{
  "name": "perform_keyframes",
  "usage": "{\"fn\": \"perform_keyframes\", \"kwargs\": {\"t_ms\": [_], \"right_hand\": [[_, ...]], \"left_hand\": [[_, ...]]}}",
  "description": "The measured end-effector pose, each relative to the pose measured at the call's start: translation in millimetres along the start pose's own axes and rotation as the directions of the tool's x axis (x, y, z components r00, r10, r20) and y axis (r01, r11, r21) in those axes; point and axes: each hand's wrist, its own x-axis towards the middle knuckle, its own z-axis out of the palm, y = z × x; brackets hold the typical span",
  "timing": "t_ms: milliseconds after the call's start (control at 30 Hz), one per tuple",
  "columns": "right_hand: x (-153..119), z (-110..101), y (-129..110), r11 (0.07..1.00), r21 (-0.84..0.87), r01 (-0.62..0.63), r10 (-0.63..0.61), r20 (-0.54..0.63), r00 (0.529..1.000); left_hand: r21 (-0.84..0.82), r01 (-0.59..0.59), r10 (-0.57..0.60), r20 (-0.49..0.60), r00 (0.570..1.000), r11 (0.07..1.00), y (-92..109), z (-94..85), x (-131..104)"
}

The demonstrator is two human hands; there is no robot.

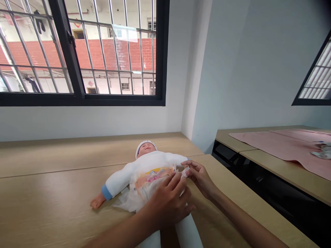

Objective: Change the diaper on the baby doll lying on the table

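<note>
A baby doll in a white suit with blue cuffs and a white cap lies on its back on the wooden table. Around its hips is a white diaper with a coloured print on the front; one side flares loosely at the left. My left hand reaches across the diaper's front, fingers bent over its right part. At the diaper's right edge, my right hand pinches the white side tab between thumb and fingers. My left fingertips are partly hidden, and I cannot make out what they grip.
To the right, a second table bears a pink cloth with a crumpled light item on it. A dark gap separates the tables. Behind stand a white wall and a barred window.
</note>
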Motion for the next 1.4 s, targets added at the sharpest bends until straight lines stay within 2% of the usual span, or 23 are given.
{"fn": "perform_keyframes", "kwargs": {"t_ms": [100,167,233,300,400,667,767,867,1033,1167,1400], "right_hand": [[0.6,1.0,-2.3,1.0,0.013,0.013,-0.012,-0.035,0.999],[0.7,1.8,-3.3,0.999,0.028,0.018,-0.016,-0.05,0.999],[0.5,2.7,-3.3,0.999,0.024,0.022,-0.02,-0.053,0.998],[0.0,3.5,-2.5,1.0,0.0,0.027,-0.027,-0.05,0.998],[-0.9,5.3,-0.9,0.997,-0.066,0.049,-0.05,-0.025,0.998],[-6.6,15.1,-7.6,0.966,-0.218,0.14,-0.133,0.046,0.99],[-7.6,15.2,-7.9,0.961,-0.226,0.158,-0.145,0.075,0.987],[-7.1,13.1,-6.1,0.958,-0.231,0.171,-0.167,0.039,0.985],[-6.2,12.7,-5.5,0.957,-0.229,0.179,-0.202,-0.081,0.976],[-7.2,15.3,-5.5,0.957,-0.236,0.167,-0.195,-0.097,0.976],[-6.2,11.8,0.3,0.96,-0.215,0.177,-0.206,-0.118,0.971]], "left_hand": [[0.07,0.106,-0.098,-0.105,0.99,0.992,1.3,5.2,-0.8],[0.065,0.199,-0.195,-0.062,0.979,0.978,1.5,7.4,-0.7],[0.042,0.225,-0.227,0.05,0.973,0.974,1.5,7.9,-0.7],[0.022,0.16,-0.161,0.141,0.977,0.987,1.6,7.8,-1.2],[0.024,0.062,-0.065,0.168,0.984,0.998,2.1,8.6,-2.8],[0.009,-0.025,0.024,0.02,0.999,1.0,7.7,11.0,-3.1],[0.017,-0.032,0.033,-0.03,0.999,0.999,9.3,10.0,-2.8],[0.011,-0.039,0.039,-0.051,0.998,0.999,9.4,10.1,-3.0],[-0.014,0.079,-0.078,0.056,0.995,0.997,8.4,12.9,-3.6],[0.022,0.065,-0.067,0.142,0.988,0.998,8.9,13.8,-5.1],[0.032,0.064,-0.068,0.159,0.985,0.997,8.8,11.9,-5.7]]}}
